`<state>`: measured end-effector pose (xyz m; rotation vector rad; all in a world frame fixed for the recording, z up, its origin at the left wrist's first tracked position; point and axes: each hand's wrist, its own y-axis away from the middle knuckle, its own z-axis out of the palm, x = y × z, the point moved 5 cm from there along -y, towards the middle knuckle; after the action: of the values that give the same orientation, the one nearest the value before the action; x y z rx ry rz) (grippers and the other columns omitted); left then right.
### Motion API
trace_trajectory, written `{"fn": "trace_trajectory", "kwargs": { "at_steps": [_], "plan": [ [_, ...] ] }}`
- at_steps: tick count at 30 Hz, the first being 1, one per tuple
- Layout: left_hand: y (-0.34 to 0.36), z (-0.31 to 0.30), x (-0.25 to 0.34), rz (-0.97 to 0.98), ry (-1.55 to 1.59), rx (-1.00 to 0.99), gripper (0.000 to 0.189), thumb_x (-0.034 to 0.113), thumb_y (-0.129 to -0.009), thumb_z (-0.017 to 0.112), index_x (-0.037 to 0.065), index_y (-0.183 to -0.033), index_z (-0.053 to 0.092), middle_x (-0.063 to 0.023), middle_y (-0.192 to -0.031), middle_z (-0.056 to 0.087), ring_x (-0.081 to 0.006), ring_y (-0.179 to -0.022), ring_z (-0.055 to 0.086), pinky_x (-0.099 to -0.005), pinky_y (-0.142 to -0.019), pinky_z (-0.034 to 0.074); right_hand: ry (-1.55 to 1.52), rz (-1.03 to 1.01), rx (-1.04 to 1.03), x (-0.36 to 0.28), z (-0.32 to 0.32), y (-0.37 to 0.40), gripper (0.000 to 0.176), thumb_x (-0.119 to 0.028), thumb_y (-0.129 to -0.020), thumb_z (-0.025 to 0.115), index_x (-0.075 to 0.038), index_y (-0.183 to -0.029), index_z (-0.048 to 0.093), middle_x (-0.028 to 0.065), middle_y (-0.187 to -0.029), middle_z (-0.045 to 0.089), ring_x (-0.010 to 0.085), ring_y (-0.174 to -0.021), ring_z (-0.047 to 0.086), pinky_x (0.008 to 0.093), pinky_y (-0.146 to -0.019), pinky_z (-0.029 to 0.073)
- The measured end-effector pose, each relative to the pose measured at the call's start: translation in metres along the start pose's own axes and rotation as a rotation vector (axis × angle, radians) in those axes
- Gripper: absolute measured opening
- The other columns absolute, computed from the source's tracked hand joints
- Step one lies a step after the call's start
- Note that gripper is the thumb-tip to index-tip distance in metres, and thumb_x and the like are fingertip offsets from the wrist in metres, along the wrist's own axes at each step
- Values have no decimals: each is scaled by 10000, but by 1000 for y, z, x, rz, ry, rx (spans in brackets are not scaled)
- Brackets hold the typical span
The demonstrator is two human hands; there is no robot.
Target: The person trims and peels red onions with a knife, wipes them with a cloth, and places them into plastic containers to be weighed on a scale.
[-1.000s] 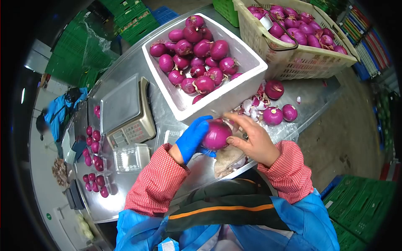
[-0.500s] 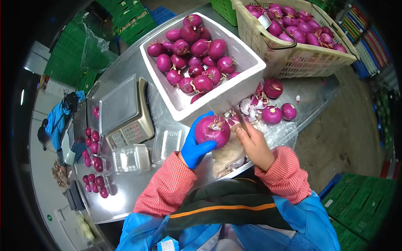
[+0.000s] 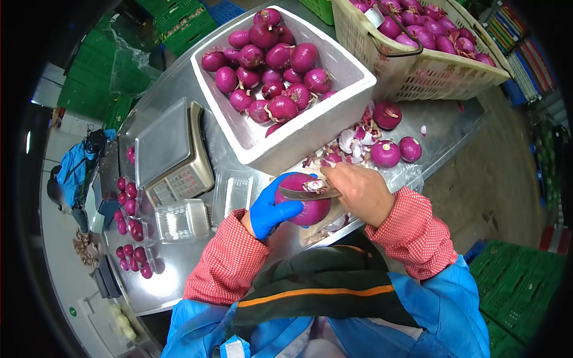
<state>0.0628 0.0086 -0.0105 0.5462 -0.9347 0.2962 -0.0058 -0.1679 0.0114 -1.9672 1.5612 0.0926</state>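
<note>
My left hand (image 3: 270, 209), in a blue glove, is closed around a large red onion (image 3: 310, 211). In my bare right hand (image 3: 360, 192) is a knife (image 3: 304, 194), its blade lying across the onion's root end. The knife's handle is hidden in my fingers. Beyond my hands stands a white foam box (image 3: 310, 142) with many red onions inside. Peeled skins (image 3: 354, 143) lie on the table to the right of the box, beside loose onions (image 3: 385, 154).
A scale (image 3: 179, 156) and clear plastic trays (image 3: 182, 219) stand on the left of the metal table (image 3: 197, 262), with packed onions (image 3: 132, 259) farther left. A beige crate (image 3: 430, 80) of onions is at the back right. Green crates (image 3: 519, 286) stand at the lower right.
My right hand has brought the knife left, from beside the onion onto its root end. The onion has tilted in my left hand. The view has shifted slightly.
</note>
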Motion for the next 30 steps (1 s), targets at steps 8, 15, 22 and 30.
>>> {"fn": "trace_trajectory", "kwargs": {
  "at_steps": [8, 15, 22, 30],
  "plan": [
    [4, 1, 19, 60, 19, 25, 757, 265, -776, 789, 2, -1391, 435, -144, -1349, 551, -251, -1253, 533, -391, -1072, 422, 4, 169, 100, 34, -1, 21, 300, -11, -753, 623, -59, -1049, 637, 96, -833, 620, 274, -737, 658, 365, -628, 535],
    [-6, -4, 16, 223, -363, 119, 783, 281, -818, 761, 46, -1448, 360, -129, -1406, 481, -250, -1238, 542, -378, -1067, 431, -106, 202, -28, 0, -4, 9, 291, -72, -792, 641, -55, -1080, 604, 108, -925, 651, 297, -816, 661, 372, -657, 527],
    [-11, 0, 6, 44, 77, 134, 700, 465, -957, 563, 81, -1487, 313, -138, -1423, 453, -292, -1246, 545, -404, -859, 584, -775, 436, -14, 4, 6, 4, 428, -298, -970, 585, 4, -1270, 537, 212, -1095, 661, 325, -1013, 662, 372, -872, 499],
    [-10, -10, -21, -3, 382, 65, 668, 456, -975, 528, 83, -1485, 310, -188, -1410, 462, -369, -1210, 569, -483, -841, 599, -1033, 668, -167, -1, 39, 18, 440, -314, -993, 563, 31, -1262, 529, 139, -960, 659, 200, -848, 641, 320, -773, 500]
  ]
}}
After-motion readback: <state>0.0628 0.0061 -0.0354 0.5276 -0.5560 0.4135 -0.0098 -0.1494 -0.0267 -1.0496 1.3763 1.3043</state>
